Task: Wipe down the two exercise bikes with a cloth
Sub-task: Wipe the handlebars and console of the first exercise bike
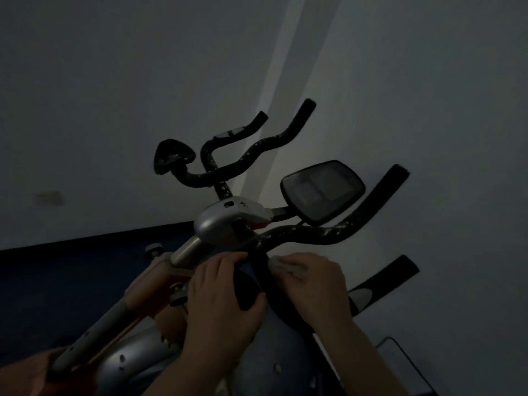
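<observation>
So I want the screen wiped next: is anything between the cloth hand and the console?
Yes. The right hand presses the cloth low on the handlebar, whose bar crosses just below the console.

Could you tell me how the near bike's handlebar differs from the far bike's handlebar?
The near handlebar has both hands on it, the right hand pressing a pale cloth; the far handlebar is untouched. A console sits by the near one only. Both are black, curved and speckled.
</observation>
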Motion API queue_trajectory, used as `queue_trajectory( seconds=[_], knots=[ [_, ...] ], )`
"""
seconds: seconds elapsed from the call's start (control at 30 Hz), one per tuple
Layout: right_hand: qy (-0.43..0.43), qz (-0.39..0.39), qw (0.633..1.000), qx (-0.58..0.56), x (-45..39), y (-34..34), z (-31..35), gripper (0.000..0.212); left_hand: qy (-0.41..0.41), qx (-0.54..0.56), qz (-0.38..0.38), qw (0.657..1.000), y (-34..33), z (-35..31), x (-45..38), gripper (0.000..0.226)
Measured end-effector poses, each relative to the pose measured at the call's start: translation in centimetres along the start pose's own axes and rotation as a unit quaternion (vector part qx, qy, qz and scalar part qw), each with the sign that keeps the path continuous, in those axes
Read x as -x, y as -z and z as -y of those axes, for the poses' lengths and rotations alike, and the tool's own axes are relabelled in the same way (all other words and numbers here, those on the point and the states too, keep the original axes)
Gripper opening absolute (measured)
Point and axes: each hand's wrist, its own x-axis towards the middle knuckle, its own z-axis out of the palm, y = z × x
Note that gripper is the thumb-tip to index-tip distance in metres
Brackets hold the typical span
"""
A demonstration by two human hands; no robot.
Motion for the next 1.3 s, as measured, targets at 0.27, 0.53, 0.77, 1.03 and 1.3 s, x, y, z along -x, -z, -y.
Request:
queue_trajectory(
  seconds=[0.27, 0.53, 0.77, 1.03, 1.3],
  knots=[
    [-0.018, 0.013, 0.999, 0.049, 0.0, 1.6, -0.8, 0.022, -0.012, -0.005, 0.053, 0.999, -0.5, -3.0, -2.9, 0.042],
    [0.043, -0.249, 0.968, -0.014, -3.0, 14.5, -3.6, 0.016, -0.125, 0.124, 0.128, 0.976, -5.2, -13.7, -10.7, 0.029],
    [0.1, -0.19, 0.976, -0.03, -13.1, 21.7, -5.7, 0.014, -0.108, 0.082, 0.137, 0.981, -9.9, -18.9, -16.3, 0.035],
    [0.107, 0.112, 0.984, 0.092, -18.2, 23.7, -4.4, 0.015, -0.109, 0.113, 0.156, 0.975, -10.3, -18.3, -17.5, 0.026],
    [0.073, -0.091, 0.993, -0.028, -15.4, 20.9, -4.8, 0.011, -0.151, 0.139, 0.216, 0.955, -9.7, -18.0, -18.9, 0.021]
  ],
)
